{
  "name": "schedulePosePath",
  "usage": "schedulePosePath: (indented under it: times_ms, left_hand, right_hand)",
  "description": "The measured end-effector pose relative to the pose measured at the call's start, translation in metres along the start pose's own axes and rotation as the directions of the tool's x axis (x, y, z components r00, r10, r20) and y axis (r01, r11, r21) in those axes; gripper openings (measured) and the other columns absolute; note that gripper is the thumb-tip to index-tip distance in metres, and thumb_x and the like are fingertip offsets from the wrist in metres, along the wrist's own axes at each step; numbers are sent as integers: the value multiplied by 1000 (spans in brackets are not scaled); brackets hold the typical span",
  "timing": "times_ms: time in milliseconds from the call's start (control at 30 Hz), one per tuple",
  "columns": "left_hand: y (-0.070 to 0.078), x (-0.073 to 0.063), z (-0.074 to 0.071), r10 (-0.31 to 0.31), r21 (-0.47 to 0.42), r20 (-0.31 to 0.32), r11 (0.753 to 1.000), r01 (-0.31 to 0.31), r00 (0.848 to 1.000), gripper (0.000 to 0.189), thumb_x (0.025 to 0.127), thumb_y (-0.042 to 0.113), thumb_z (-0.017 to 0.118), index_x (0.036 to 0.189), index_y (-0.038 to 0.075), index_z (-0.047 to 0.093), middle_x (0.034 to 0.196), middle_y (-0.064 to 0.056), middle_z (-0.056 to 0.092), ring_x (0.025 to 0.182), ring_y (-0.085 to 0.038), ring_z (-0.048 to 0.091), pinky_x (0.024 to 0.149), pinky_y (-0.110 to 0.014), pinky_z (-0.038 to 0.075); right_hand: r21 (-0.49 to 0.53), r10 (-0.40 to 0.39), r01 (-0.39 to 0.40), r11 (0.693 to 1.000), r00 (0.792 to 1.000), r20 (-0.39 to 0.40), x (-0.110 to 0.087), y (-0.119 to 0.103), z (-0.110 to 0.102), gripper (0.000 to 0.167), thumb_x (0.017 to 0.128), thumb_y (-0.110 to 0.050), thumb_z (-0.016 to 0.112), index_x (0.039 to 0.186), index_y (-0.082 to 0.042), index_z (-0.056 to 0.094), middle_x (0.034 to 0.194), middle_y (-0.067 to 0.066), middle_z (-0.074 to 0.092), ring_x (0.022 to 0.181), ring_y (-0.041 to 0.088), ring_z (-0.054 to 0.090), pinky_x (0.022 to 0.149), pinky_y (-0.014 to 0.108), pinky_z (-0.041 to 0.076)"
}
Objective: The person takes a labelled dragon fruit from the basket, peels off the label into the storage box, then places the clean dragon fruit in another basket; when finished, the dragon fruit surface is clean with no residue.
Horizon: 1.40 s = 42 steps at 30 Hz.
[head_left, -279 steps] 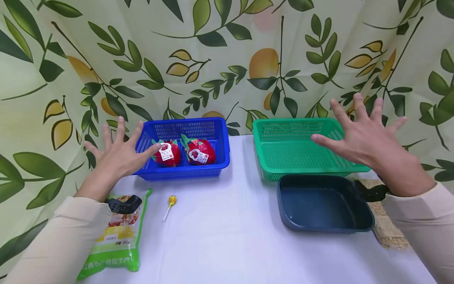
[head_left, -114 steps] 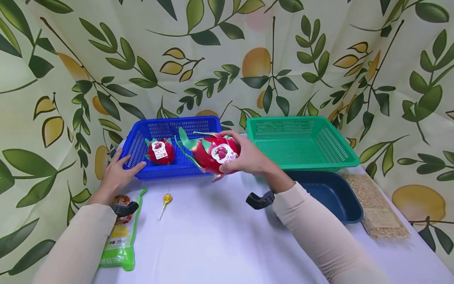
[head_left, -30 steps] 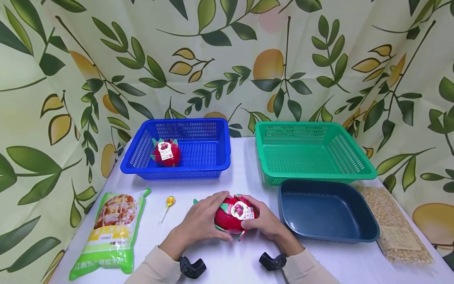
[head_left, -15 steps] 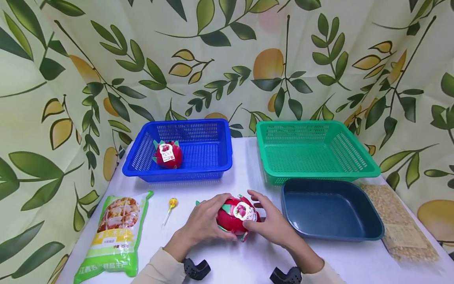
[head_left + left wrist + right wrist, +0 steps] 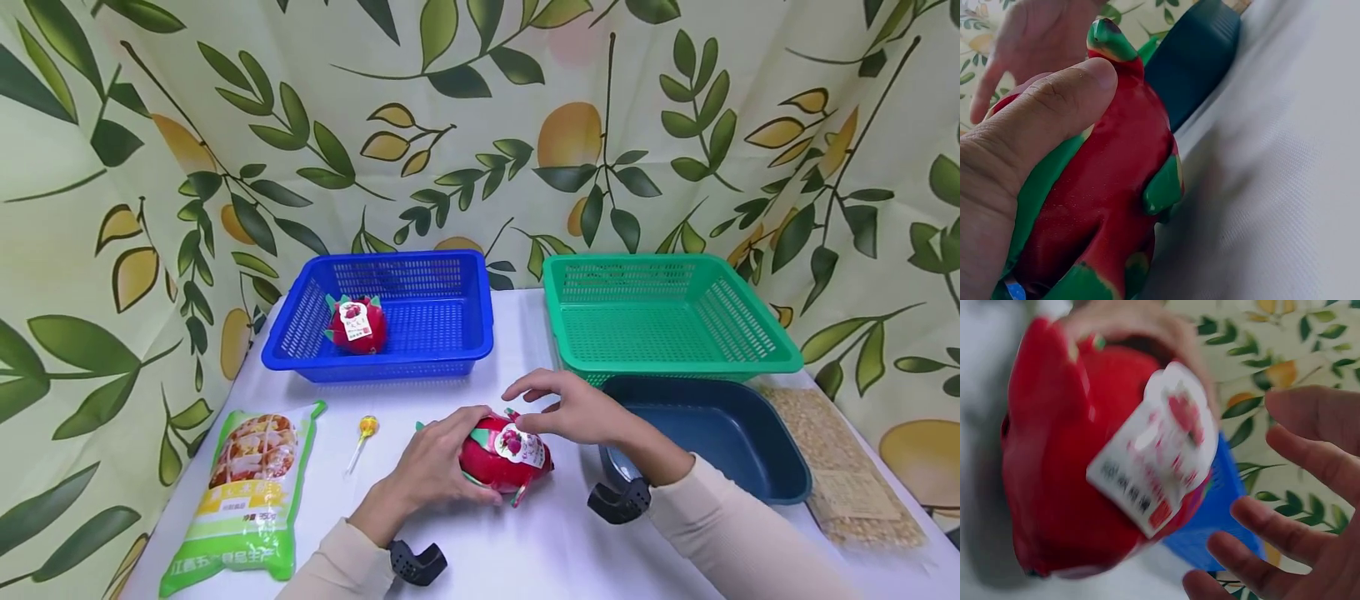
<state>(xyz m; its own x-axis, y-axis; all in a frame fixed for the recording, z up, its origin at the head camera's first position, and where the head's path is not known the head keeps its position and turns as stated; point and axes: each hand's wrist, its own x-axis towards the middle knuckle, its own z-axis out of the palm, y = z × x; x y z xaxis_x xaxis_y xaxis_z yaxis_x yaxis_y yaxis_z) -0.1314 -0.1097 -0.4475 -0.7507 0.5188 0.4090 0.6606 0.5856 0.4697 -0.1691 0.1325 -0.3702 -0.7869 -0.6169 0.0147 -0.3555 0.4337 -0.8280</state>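
Note:
A red dragon fruit (image 5: 495,458) with green scales and a white sticker lies on its side on the white table, in front of the two baskets. My left hand (image 5: 438,458) grips it from the left, thumb along the near side in the left wrist view. Just above its right end hovers my right hand (image 5: 573,408), fingers loosely spread and off the fruit, as the right wrist view shows. A second dragon fruit (image 5: 358,325) sits in the left part of the blue basket (image 5: 375,367).
At the back right stands a green basket (image 5: 675,367), with a dark blue tub (image 5: 705,442) before it. A bag of grains (image 5: 847,475) lies at the far right. On the left are a green-and-white food bag (image 5: 243,500) and a yellow lollipop (image 5: 367,428).
Since the first frame, one dragon fruit has come out of the blue basket onto the table. In the last second my right hand has let go and lifted up and right; the left keeps its grip.

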Motion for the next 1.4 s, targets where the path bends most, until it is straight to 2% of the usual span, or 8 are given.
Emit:
schedulePosePath:
  times_ms: [200, 367, 500, 700, 833, 1033, 1233, 1400]
  left_hand:
    - [2, 0, 0, -8, -16, 6, 1000, 8, 1000, 99, 58, 63, 84, 135, 12, 50, 127, 3, 57, 108, -10, 58, 81, -32, 53]
    - [3, -1, 1, -32, -26, 20, 999, 32, 999, 99, 59, 64, 83, 135, 12, 50, 129, 3, 56, 108, -10, 58, 82, -32, 53]
    - [3, -1, 0, -38, -21, 27, 999, 38, 999, 101, 58, 66, 82, 136, 9, 50, 130, 2, 56, 109, -11, 58, 82, -33, 52]
    - [3, 1, -2, -43, -12, 37, 999, 44, 998, 100, 59, 68, 80, 136, 11, 49, 130, 2, 56, 110, -11, 57, 82, -33, 53]
    - [3, 2, -3, -40, -6, 40, 999, 41, 998, 101, 58, 67, 81, 136, 12, 49, 129, 2, 56, 109, -10, 57, 81, -33, 53]
    - [4, 3, -3, -37, 1, 41, 999, 37, 998, 100, 57, 65, 83, 135, 13, 49, 126, 4, 56, 107, -9, 57, 80, -32, 53]
    - [4, 4, -3, -39, -12, 41, 999, 39, 998, 100, 56, 63, 85, 134, 10, 50, 124, 3, 57, 105, -9, 58, 81, -31, 53]
    - [4, 3, -4, -66, -30, 57, 997, 68, 996, 99, 60, 63, 83, 135, 8, 49, 126, 1, 57, 109, -12, 57, 84, -32, 52]
  right_hand:
    - [62, -5, -9, 998, 973, 230, 20, 8, -4, 26, 86, -11, 73, 112, -13, 71, 115, 2, 62, 109, 32, 56, 74, 35, 55]
    - [25, 16, -25, 999, 944, 328, 27, 9, -4, 28, 84, -11, 75, 111, -16, 72, 113, 0, 62, 104, 26, 57, 71, 33, 56]
    - [-11, -11, 15, 1000, 947, 321, 30, 11, -3, 25, 82, -11, 78, 106, -17, 74, 112, 0, 61, 105, 25, 56, 72, 31, 56]
    - [-38, -52, 66, 997, 955, 293, 32, 7, -3, 9, 82, -11, 77, 86, -18, 75, 119, 9, 59, 114, 29, 50, 74, 30, 54]
    - [-52, -66, 85, 995, 955, 288, 32, 7, -3, 10, 82, -11, 77, 81, -19, 73, 118, 8, 59, 113, 27, 49, 78, 35, 53]
    - [-14, -132, 142, 990, 952, 276, 31, 10, -5, 12, 81, -9, 78, 77, -18, 72, 103, 1, 59, 104, 22, 51, 84, 45, 51]
    - [4, -217, 226, 974, 933, 288, 26, 13, -12, 7, 82, -11, 77, 83, -17, 74, 90, -10, 65, 94, 17, 56, 84, 44, 51]
    - [14, -260, 266, 964, 928, 267, 20, 16, -20, 5, 82, -13, 78, 86, -11, 75, 86, -10, 67, 89, 17, 58, 80, 42, 51]
